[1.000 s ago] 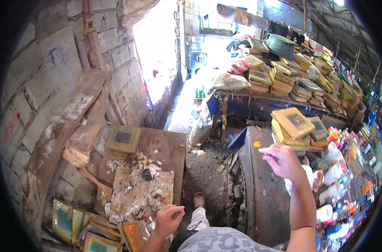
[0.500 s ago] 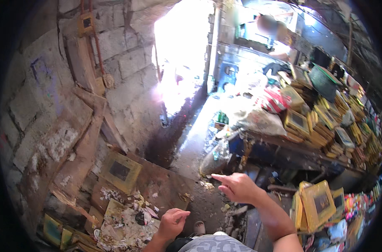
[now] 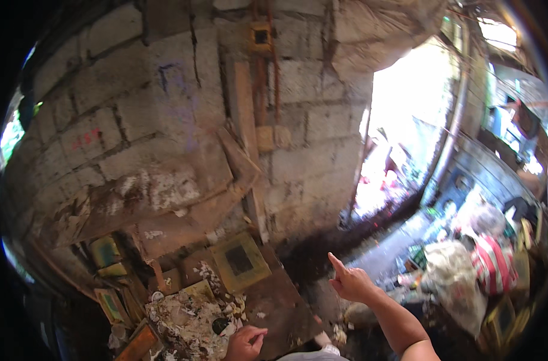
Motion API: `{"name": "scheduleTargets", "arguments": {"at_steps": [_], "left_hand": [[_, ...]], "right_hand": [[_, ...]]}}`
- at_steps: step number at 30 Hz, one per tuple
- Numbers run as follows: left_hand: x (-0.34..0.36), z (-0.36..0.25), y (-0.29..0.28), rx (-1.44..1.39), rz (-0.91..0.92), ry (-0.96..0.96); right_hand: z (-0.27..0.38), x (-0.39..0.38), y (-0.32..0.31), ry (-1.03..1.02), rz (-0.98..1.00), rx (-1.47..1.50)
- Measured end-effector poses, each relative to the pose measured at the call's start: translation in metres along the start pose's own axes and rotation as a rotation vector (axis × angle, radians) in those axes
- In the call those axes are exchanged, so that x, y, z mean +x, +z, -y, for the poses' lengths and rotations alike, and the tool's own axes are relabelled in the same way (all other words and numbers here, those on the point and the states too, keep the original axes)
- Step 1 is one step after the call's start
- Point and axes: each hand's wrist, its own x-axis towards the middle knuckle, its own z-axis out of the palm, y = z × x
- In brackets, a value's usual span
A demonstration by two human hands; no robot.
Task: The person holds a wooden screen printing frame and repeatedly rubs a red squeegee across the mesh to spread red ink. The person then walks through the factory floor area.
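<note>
My right hand is raised ahead of me, its index finger stretched out toward the doorway side and the other fingers curled. Nothing is held in it, and it touches nothing. Low at the bottom edge, my left hand hangs beside a brown board, its fingers loosely bent and the thumb apart from them; no object shows in it. A flat yellowish frame with a dark rectangular centre lies on the board. Close to the left hand is a heap of pale scraps.
A block wall runs along the left and front, with a bright doorway in it. White sacks and a red-and-white striped bag are piled at the right. More frames lean at the left.
My view has turned left, bringing more of the block wall in and taking the stacked frames at the right mostly out. My right hand still points, its finger now aimed more upward.
</note>
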Motion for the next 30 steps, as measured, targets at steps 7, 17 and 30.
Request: {"name": "scheduleTargets", "arguments": {"at_steps": [7,17,30], "left_hand": [[0.018,-0.061,0.048,0.153,-0.271,-0.142],[-0.015,-0.116,0.059,0.36,-0.496,-0.433],[-0.069,-0.081,0.071,0.278,-0.697,-0.509]], "right_hand": [[-0.038,0.19,-0.093,-0.264,-0.235,-0.009],[0.008,0.362,-0.209,-0.562,-0.671,0.105],[0.062,0.408,-0.313,-0.628,-0.999,0.088]]}}
